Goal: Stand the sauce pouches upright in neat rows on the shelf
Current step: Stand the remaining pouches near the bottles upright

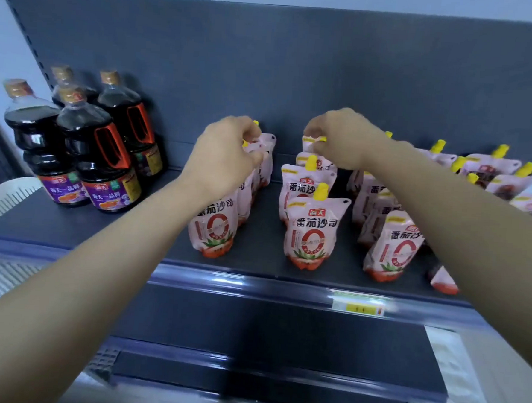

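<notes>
Front row: the middle pouch (311,232) carries a red 海天 badge, 番茄沙司 in dark characters and a large red 0 ringing print too fine to read. The left pouch (214,229) shows 茄沙司 and the same 0, and the right pouch (394,246) shows 番茄, part of a third character and the 0. The front bottles (104,172) bear a red 海天 badge and 海天一品鲜 on purple labels, while the yellow price tag (359,307) on the shelf rail is too blurred to read.
</notes>
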